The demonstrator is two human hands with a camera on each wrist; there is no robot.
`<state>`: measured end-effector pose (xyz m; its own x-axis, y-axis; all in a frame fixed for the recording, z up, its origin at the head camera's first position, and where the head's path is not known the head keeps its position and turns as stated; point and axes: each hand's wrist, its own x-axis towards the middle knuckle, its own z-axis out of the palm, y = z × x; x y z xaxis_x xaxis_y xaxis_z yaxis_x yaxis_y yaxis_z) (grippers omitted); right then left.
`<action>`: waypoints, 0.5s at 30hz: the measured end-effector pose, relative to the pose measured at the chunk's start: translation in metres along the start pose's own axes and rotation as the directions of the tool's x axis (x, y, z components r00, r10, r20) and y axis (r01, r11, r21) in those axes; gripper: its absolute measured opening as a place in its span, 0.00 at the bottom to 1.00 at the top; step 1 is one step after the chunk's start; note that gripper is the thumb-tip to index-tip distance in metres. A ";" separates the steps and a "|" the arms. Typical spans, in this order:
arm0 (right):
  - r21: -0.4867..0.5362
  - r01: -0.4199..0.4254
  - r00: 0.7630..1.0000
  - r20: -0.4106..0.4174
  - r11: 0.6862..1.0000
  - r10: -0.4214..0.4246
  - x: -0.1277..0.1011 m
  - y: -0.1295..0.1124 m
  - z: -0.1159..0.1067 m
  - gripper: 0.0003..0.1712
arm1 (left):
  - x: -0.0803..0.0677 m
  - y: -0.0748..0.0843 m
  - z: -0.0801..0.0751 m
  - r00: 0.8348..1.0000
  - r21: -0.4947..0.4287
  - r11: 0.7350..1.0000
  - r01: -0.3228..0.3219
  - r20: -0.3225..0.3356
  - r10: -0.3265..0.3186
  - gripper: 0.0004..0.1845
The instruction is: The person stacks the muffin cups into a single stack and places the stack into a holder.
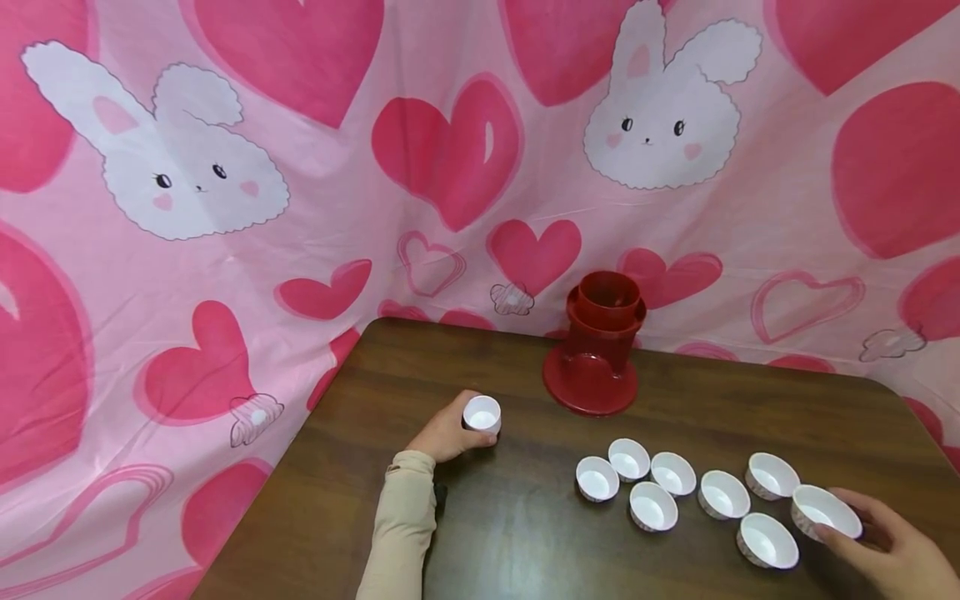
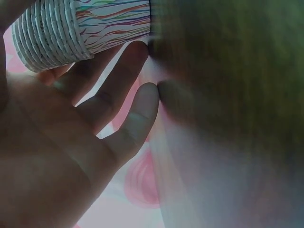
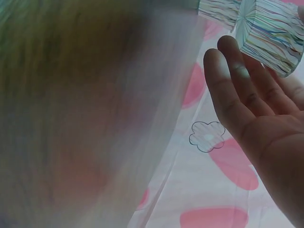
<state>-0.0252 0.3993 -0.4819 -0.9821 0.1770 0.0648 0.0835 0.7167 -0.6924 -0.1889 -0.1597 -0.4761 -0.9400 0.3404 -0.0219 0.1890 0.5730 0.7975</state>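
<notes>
My left hand [image 1: 467, 432] grips a nested stack of white paper cups [image 1: 482, 414] standing on the brown table [image 1: 390, 375] at its left side. The left wrist view shows the stack's ribbed rims and striped wall [image 2: 80, 28] above my fingers [image 2: 137, 114]. At the table's front right, my right hand [image 1: 862, 523] holds a single paper cup [image 1: 825, 510] between thumb and fingers. In the right wrist view that striped cup [image 3: 270, 35] is at my fingertips [image 3: 228, 76]. Several more white cups [image 1: 651, 506] stand loose on the table between the hands.
A red plastic stand with a round base [image 1: 596, 354] is at the table's back edge, middle. A pink cloth with hearts and rabbits [image 1: 225, 208] hangs behind and drapes to the left of the table. My left sleeve [image 1: 401, 525] lies over the front left.
</notes>
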 end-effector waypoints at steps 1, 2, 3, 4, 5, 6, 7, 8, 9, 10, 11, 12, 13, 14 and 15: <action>0.012 0.004 1.000 -0.003 1.000 -0.004 0.000 -0.002 0.000 0.31 | 0.000 0.000 0.000 1.000 -0.004 1.000 0.000 0.002 0.000 0.36; 0.031 0.013 1.000 -0.002 0.999 -0.013 0.001 -0.003 0.000 0.32 | 0.000 0.000 0.000 1.000 -0.012 1.000 0.001 0.005 -0.001 0.36; 0.041 0.020 1.000 -0.011 0.999 -0.020 0.000 -0.004 0.001 0.31 | 0.000 -0.001 -0.001 1.000 -0.017 1.000 -0.001 0.009 0.001 0.36; 0.056 0.033 0.999 -0.016 0.998 -0.032 0.001 -0.005 0.001 0.31 | 0.000 -0.002 -0.001 1.000 -0.028 1.000 -0.004 0.015 0.004 0.36; 0.073 0.047 0.999 -0.025 0.996 -0.045 0.000 -0.007 0.001 0.28 | 0.001 -0.002 -0.001 1.000 -0.040 0.999 -0.006 0.021 0.006 0.36; 0.090 0.064 0.998 -0.033 0.994 -0.061 0.000 -0.008 0.001 0.26 | 0.001 -0.003 -0.001 1.000 -0.051 0.999 -0.011 0.028 0.012 0.36; 0.102 0.077 0.996 -0.044 0.992 -0.073 0.000 -0.009 0.001 0.24 | 0.001 -0.004 -0.001 0.999 -0.064 0.998 -0.007 0.035 0.010 0.37; 0.113 0.087 0.995 -0.049 0.990 -0.082 0.000 -0.009 0.000 0.23 | 0.000 -0.005 -0.001 0.999 -0.074 0.997 -0.009 0.040 0.012 0.37; 0.126 0.092 0.995 -0.058 0.988 -0.085 -0.001 -0.010 0.000 0.23 | 0.000 -0.006 -0.001 0.999 -0.084 0.996 -0.010 0.046 0.014 0.37; 0.144 0.096 0.994 -0.062 0.985 -0.088 -0.001 -0.011 0.000 0.24 | 0.000 -0.007 -0.001 0.999 -0.092 0.996 -0.009 0.050 0.014 0.38; 0.157 0.097 0.994 -0.067 0.983 -0.088 -0.002 -0.011 0.000 0.27 | 0.000 -0.008 -0.001 0.999 -0.100 0.995 -0.007 0.052 0.012 0.38; 0.169 0.103 0.993 -0.070 0.980 -0.092 -0.002 -0.012 0.000 0.28 | 0.000 -0.009 -0.001 0.998 -0.107 0.994 -0.003 0.054 0.009 0.38; 0.179 0.104 0.993 -0.076 0.978 -0.092 -0.002 -0.013 0.000 0.30 | 0.000 -0.010 -0.001 0.999 -0.117 0.993 0.004 0.054 0.002 0.39; 0.186 0.106 0.992 -0.082 0.977 -0.092 -0.002 -0.013 0.001 0.32 | 0.000 -0.011 -0.001 0.999 -0.124 0.992 0.009 0.051 -0.002 0.39; 0.189 0.109 0.992 -0.090 0.976 -0.093 -0.002 -0.014 0.001 0.32 | -0.001 -0.012 0.000 0.999 -0.129 0.992 0.014 0.048 -0.008 0.39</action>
<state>-0.0245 0.3883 -0.4727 -0.9665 0.1689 0.1934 -0.0576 0.5911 -0.8045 -0.1908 -0.1673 -0.4858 -0.9267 0.3714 -0.0567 0.1378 0.4764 0.8683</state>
